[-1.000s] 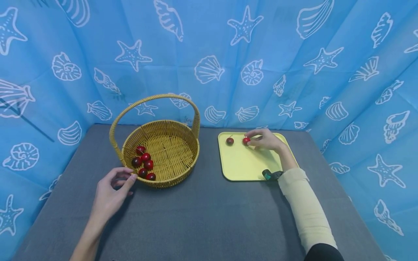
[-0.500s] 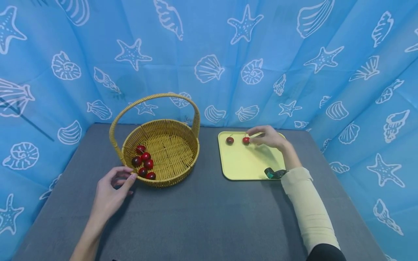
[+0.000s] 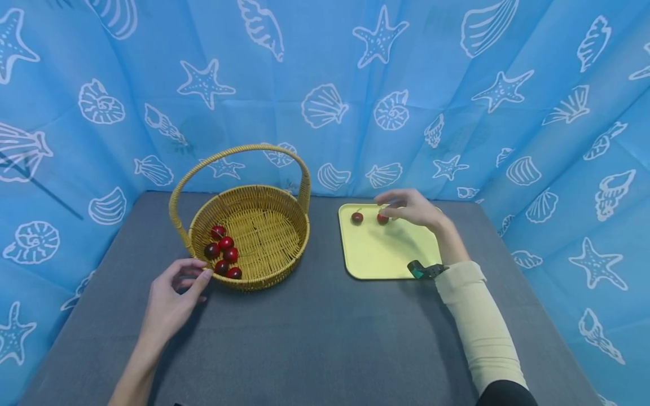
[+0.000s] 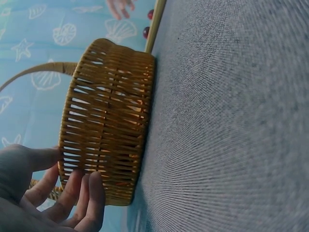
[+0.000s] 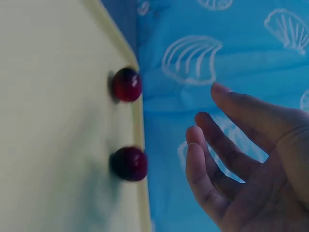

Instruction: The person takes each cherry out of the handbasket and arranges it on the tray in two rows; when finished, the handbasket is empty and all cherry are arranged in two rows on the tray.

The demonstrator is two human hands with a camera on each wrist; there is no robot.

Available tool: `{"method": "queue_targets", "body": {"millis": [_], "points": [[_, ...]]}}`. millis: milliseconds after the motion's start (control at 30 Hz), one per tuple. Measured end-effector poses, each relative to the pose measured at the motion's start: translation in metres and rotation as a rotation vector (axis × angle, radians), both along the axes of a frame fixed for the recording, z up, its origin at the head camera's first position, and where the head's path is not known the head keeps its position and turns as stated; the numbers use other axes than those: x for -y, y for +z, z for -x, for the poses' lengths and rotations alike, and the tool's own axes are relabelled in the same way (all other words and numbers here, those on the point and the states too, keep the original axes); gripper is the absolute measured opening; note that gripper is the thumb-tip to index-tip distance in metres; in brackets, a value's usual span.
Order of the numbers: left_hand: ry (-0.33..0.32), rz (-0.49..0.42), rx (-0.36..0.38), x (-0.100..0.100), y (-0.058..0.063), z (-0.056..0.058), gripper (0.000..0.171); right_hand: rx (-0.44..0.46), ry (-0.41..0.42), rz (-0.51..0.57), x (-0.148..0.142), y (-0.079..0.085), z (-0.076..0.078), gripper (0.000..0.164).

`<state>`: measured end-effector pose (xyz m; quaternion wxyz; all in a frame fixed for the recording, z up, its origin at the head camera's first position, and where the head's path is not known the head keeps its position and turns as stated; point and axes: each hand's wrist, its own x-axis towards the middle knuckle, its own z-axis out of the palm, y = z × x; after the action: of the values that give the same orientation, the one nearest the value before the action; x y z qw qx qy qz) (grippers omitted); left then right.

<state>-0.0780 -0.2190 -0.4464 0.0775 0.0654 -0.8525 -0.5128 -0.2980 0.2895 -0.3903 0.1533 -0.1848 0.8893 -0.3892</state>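
My left hand [image 3: 175,296] pinches the near-left rim of a round yellow wicker basket [image 3: 269,237], thumb over the edge and fingers against the outer weave [image 4: 104,123]. Several dark red cherries [image 3: 231,255] lie together in the basket's left part. At the back of a pale yellow tray [image 3: 386,256] sit two cherries, a left one [image 3: 357,218] and a right one [image 3: 382,219]. Above the right cherry hovers my right hand [image 3: 418,213], fingers apart and nothing between them. The right wrist view shows a gap between this hand [image 5: 256,164] and both cherries.
The basket's tall arched handle [image 3: 238,151] rises over its back. Grey cloth [image 3: 315,338] covers the table. Behind and along both sides hangs a blue curtain [image 3: 345,152] printed with white shells and starfish.
My right hand has let go of the right cherry, spread its fingers and lifted slightly. That cherry stays on the tray. My left hand keeps its place on the basket rim.
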Motion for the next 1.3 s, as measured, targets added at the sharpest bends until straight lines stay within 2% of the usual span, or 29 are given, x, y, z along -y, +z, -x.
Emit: {"method": "queue_targets", "body": {"millis": [333,567,733,1300], "points": [[-0.003,-0.001,-0.014,0.0,-0.001,0.0,0.036,-0.085,0.039,0.047,0.032,0.025,-0.015,0.038],[0.0,0.009,-0.015,-0.001,-0.001,0.0,0.036,-0.082,0.085,0.121,0.057,0.037,-0.026,0.034],[-0.006,0.01,-0.02,-0.001,-0.001,0.0,0.036,-0.025,0.141,0.157,0.078,0.046,-0.032,0.033],[-0.006,0.009,-0.032,0.0,-0.003,-0.001,0.035,-0.084,0.397,0.251,0.166,0.059,-0.036,0.033]]}}
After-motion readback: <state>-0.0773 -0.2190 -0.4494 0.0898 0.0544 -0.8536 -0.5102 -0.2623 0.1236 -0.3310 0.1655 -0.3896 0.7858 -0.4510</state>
